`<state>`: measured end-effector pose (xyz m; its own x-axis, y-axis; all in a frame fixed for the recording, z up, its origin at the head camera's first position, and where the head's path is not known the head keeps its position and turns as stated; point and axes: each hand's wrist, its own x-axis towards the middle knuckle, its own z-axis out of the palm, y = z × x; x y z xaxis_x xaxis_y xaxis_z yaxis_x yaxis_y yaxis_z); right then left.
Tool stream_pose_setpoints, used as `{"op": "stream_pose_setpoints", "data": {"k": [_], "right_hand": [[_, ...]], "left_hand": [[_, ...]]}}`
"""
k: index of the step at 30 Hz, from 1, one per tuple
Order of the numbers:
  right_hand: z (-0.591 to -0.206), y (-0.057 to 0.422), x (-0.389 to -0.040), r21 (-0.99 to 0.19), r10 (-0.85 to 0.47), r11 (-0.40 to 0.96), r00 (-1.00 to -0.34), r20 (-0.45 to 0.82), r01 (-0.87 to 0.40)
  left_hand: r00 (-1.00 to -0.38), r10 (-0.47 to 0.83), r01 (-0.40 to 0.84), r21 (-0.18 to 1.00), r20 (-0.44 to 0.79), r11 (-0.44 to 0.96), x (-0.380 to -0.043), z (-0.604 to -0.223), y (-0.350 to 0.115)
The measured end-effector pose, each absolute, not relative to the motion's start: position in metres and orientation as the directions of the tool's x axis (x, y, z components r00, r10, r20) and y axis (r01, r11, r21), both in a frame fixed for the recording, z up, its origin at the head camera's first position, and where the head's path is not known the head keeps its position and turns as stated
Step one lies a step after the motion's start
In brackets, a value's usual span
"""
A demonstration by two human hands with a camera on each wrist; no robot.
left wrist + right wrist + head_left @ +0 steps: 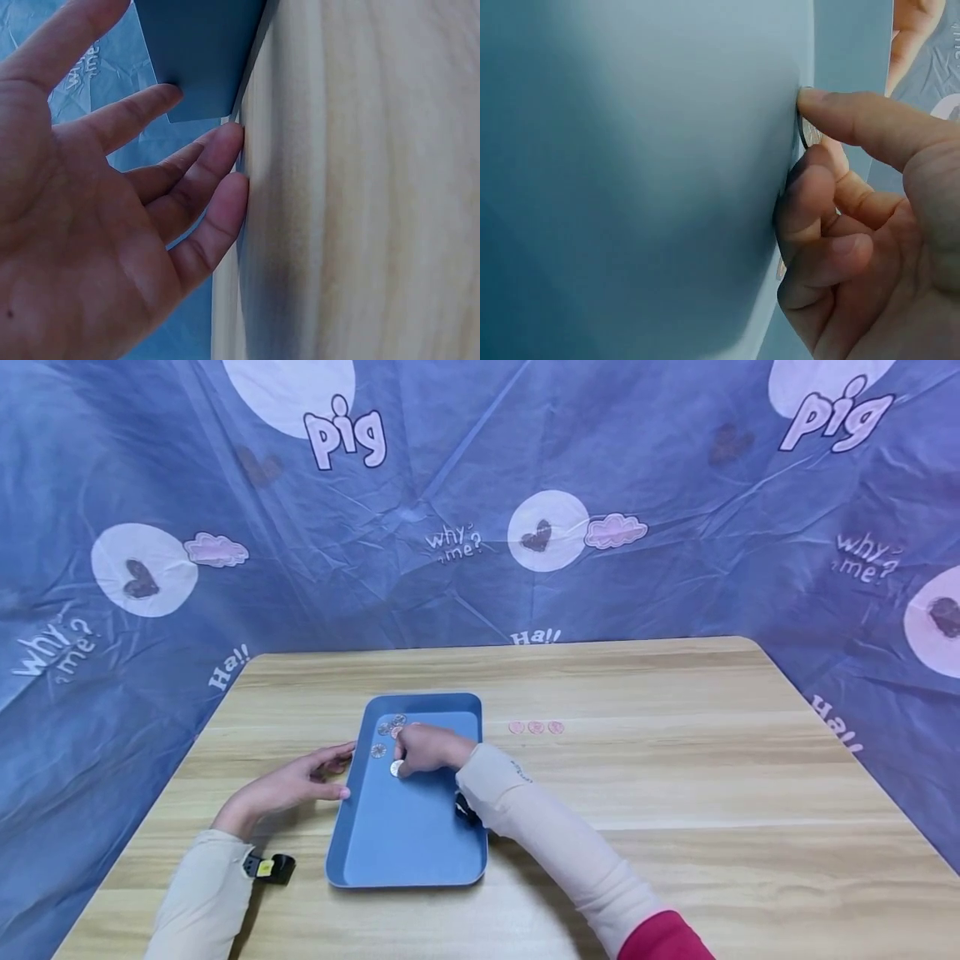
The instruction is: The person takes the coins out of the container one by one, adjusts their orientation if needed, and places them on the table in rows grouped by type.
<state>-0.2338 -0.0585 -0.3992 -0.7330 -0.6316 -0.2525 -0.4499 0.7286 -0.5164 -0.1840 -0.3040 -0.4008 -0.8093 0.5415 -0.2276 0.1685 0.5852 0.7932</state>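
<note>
A shallow blue tray (405, 860) lies on the table, with several coins toward its far left part. Inside it, my right hand (429, 749) pinches a silver coin (396, 768) at the tray floor; the right wrist view shows that coin (810, 133) tilted between thumb and index finger, the other fingers curled. Beyond the hand are a silver coin (378, 750), two more silver ones and a copper coin (396, 732), partly covered by the hand. My left hand (296, 781) rests at the tray's left wall, fingers loosely bent, fingertips touching the tray (202, 60).
Three copper coins (536, 727) lie in a row on the wooden table (675, 777), right of the tray. A blue printed cloth (450, 585) hangs behind the table and along its sides.
</note>
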Motion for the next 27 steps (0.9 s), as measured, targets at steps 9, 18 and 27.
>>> {"op": "stream_pose_setpoints", "data": {"k": [9, 18, 27], "right_hand": [[-0.3928, -0.0603, -0.2281, -0.440, -0.609, 0.764, -0.753, -0.249, -0.473], [-0.3936, -0.0584, -0.2275, -0.519, -0.626, 0.728, -0.743, -0.237, -0.448], [-0.3963, -0.0567, -0.2278, -0.667, -0.641, 0.653, -0.730, -0.237, -0.357]], "left_hand": [[-0.808, 0.534, 0.140, 0.800, -0.248, 0.584, -0.1834, -0.3999, -0.3041], [-0.813, 0.525, 0.142, 0.787, -0.254, 0.601, -0.1847, -0.3999, -0.3046], [-0.810, 0.532, 0.148, 0.793, -0.246, 0.592, -0.1845, -0.3996, -0.3047]]}}
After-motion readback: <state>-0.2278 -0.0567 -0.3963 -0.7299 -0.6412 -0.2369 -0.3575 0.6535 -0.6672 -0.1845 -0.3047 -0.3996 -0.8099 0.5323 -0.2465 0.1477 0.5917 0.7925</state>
